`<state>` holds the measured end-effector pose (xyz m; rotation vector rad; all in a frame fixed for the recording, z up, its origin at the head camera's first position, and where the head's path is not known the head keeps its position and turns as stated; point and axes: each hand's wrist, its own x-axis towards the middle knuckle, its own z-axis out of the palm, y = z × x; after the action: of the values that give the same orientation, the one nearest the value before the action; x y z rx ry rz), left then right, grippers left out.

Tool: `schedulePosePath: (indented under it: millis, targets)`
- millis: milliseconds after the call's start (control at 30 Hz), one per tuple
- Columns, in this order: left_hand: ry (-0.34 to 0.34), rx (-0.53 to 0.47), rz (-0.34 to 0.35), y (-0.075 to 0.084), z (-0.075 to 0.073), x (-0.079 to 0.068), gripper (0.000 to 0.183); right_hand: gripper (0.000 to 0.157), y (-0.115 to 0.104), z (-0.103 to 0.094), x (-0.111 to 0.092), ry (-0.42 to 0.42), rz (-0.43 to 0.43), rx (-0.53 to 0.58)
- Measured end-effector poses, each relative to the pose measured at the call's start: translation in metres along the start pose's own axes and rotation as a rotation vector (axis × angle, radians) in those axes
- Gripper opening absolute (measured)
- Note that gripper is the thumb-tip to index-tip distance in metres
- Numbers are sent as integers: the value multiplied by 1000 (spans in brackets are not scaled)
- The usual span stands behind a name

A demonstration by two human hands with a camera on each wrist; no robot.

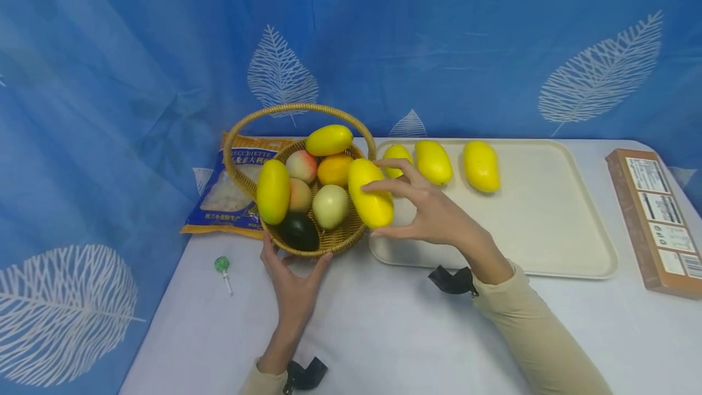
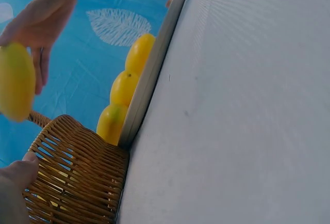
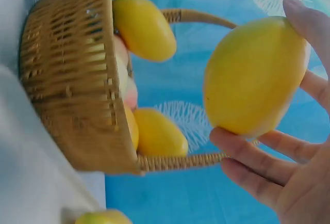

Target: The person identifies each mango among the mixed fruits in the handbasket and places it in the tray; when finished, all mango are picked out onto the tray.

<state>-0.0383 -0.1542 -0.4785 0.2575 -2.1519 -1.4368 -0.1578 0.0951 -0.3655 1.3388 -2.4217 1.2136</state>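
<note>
Beige sleeves (image 1: 548, 334) reach in from the near side. The left hand (image 1: 293, 285) is spread against the near wall of a wicker fruit basket (image 1: 341, 240); the right hand (image 1: 436, 212) pinches a yellow mango (image 1: 370, 195) above its right rim. Three more mangoes (image 1: 433, 162) sit far left on the tray (image 1: 548, 218).

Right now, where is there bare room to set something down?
The cream rectangular tray is bare right of its three yellow oval fruits. The white tabletop is bare between the left hand and the beige right sleeve. The brown woven basket is crowded with fruit; the right hand holds another yellow oval fruit above its rim.
</note>
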Motion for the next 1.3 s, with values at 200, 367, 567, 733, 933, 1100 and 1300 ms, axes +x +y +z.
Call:
schedulePosePath:
  millis: [200,367,567,733,933,1100,1300]
  targets:
    - [10,-5,-6,1,1,-1,116,66,13,-8,-20,43,120,-48]
    - [5,-5,-3,1,0,0,115,63,34,-1,-36,-10,212,-67]
    - [5,14,-26,-1,0,-1,117,61,56,16,-47,-105,238,-90]
    - [2,8,-23,-3,0,-1,117,60,61,23,-49,-143,197,-137]
    - [0,0,-11,-3,0,-1,118,65,62,27,-50,-189,204,-203]
    - [-1,-1,-17,-2,0,-2,118,78,61,31,-50,-177,189,-255]
    - [-3,-4,-17,-2,0,-1,118,76,58,35,-48,-197,159,-284]
